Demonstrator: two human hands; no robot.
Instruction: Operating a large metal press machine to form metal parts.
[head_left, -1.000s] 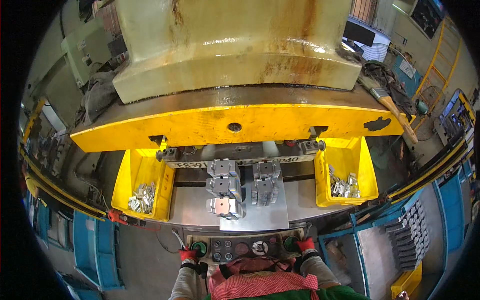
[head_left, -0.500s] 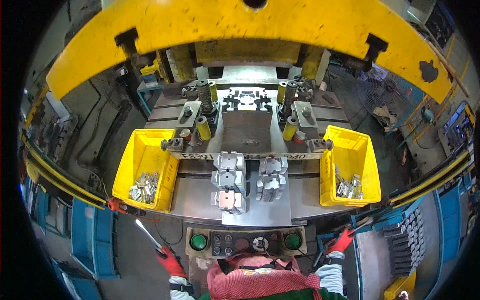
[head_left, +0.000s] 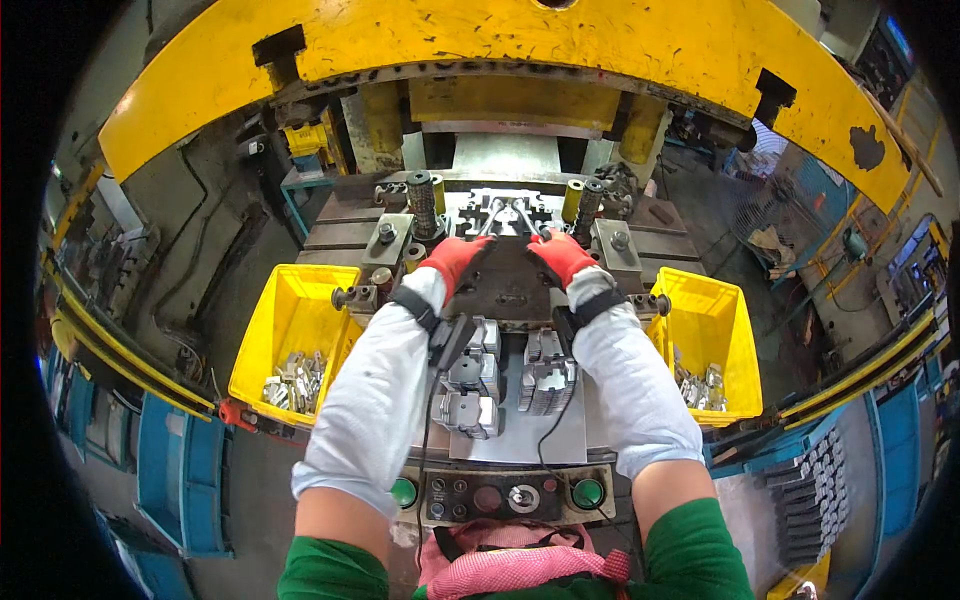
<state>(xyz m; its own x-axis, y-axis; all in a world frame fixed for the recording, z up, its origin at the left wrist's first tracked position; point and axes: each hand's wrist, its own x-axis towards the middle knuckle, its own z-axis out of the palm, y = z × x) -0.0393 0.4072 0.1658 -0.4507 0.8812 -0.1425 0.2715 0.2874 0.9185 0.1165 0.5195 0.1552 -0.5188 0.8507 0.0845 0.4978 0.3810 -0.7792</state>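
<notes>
Carefully, both hands, left hand (head_left: 455, 255) and right hand (head_left: 560, 255), each closed on tongs (head_left: 505, 215), should seat the metal part (head_left: 500, 205) squarely at twelve o'clock; keep wrists level.

Left hand (head_left: 455, 255) and right hand (head_left: 560, 255): formerly low beside the button panel (head_left: 495, 495), now stretched forward over the stacked metal parts (head_left: 545, 375), each holding a thin tool into the die (head_left: 505, 215). Press ram: raised since.

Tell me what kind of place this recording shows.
Most likely a metal-stamping workshop: a big yellow press looms over a steel die bed, yellow bins of small metal parts flank it, and a push-button control panel sits below.
</notes>
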